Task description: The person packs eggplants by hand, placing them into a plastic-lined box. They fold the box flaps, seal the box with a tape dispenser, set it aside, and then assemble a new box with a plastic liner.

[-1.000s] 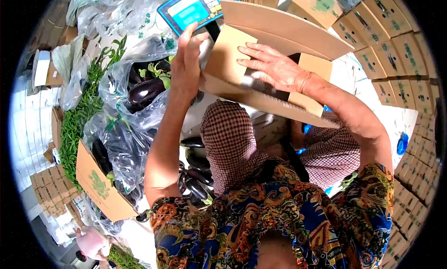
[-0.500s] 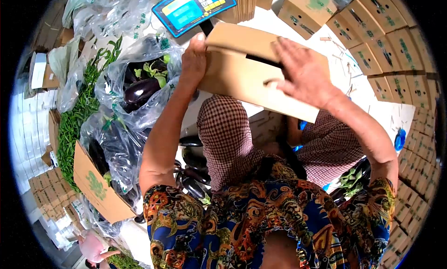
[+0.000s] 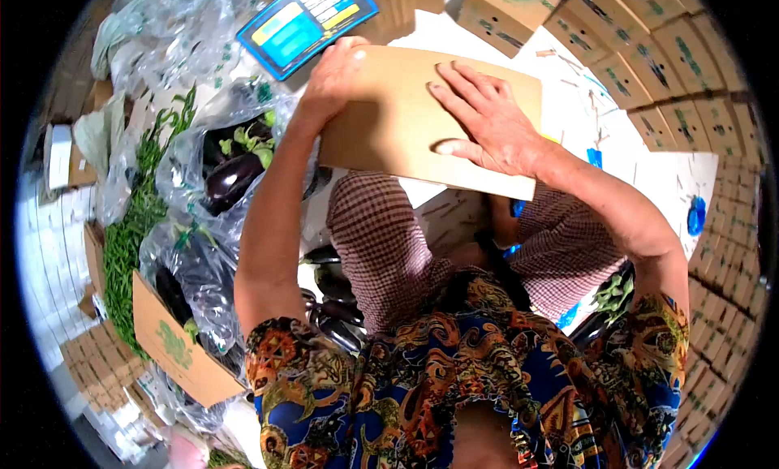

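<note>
A plain brown cardboard box (image 3: 389,120) is in front of my knees, its top a smooth face with no gap showing. My left hand (image 3: 333,79) grips the box at its far left corner, thumb on top and the other fingers mostly hidden. Flat on the right part of the top lies my right hand (image 3: 491,120), fingers stretched and thumb spread out. Left of the box, a clear plastic bag (image 3: 174,173) holds dark purple eggplants (image 3: 231,181) with green stems.
A blue digital scale display (image 3: 304,27) stands just beyond my left hand. Green peppers (image 3: 122,258) are heaped at the left, near an open printed carton (image 3: 182,339). Loose eggplants (image 3: 337,286) lie beside my left knee. Stacked cartons (image 3: 641,55) line the right side.
The dark gap between the box's flaps is gone from sight; the top now looks closed. My right hand has flattened onto it. The view has shifted slightly.
</note>
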`<state>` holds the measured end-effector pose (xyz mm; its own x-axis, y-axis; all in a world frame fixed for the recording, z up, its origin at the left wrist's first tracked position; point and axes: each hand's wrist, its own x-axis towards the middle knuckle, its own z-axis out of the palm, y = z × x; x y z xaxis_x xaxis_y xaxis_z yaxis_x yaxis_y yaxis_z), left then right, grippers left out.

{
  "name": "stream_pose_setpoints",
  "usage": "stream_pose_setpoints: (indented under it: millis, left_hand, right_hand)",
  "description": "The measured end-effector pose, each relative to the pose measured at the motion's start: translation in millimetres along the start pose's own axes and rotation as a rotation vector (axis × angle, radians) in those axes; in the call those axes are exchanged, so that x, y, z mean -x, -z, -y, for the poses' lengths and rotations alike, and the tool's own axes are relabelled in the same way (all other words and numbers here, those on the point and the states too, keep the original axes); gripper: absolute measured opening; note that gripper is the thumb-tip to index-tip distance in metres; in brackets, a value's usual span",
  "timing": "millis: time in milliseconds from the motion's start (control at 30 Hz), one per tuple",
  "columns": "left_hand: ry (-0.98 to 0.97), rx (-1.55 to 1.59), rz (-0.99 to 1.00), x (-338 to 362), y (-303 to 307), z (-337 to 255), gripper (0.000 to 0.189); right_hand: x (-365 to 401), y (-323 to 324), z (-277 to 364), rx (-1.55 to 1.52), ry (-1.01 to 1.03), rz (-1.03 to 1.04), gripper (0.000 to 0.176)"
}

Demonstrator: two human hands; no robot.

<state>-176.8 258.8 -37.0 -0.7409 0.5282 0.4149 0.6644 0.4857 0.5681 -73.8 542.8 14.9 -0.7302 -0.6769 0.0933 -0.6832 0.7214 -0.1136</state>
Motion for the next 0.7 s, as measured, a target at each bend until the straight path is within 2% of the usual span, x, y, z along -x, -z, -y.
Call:
stream_pose_setpoints:
  millis: [100,133,167,233,333,433,467,500,567,633,700]
  left_hand:
    - [0.27,0.257,-0.08,-7,4,-20,0.028]
    - [0.322,0.212,-0.088,-5,5,-23,0.029]
    - [0.374,0.164,-0.093,-3,6,-25,0.03]
    - [0.425,0.077,-0.091,-4,8,-21,0.031]
    - [0.491,0.001,-0.059,-8,1,-19,0.031]
    - [0.511,0.046,-0.052,-12,3,-20,0.032]
    - [0.513,0.09,-0.068,-12,5,-25,0.032]
    - [0.518,0.131,-0.08,-12,7,-31,0.033]
    - [0.538,0.152,-0.079,-11,6,-33,0.033]
    - [0.557,0.12,-0.067,-13,11,-34,0.034]
    - [0.62,0.145,-0.078,-18,10,-41,0.036]
  right_hand:
    - [0,7,-17,0.172,-0.278,-0.028,0.081]
    - [3,-1,-30,0.264,-0.391,-0.073,0.079]
    - [10,-7,-41,0.146,-0.485,-0.056,0.078]
    - [9,-13,-48,0.012,-0.496,-0.076,0.077]
    - [8,-5,-66,-0.04,-0.394,-0.045,0.076]
    - [12,1,-98,-0.402,-0.34,0.015,0.071]
    - [20,8,-108,-0.681,-0.429,0.014,0.071]
    - [30,1,-119,-0.714,-0.495,-0.085,0.069]
    - [59,-24,-153,-0.62,-0.592,-0.039,0.069]
    - [94,-77,-178,-0.641,-0.672,0.045,0.072]
    - [136,-151,-185,-0.307,-0.687,0.357,0.084]
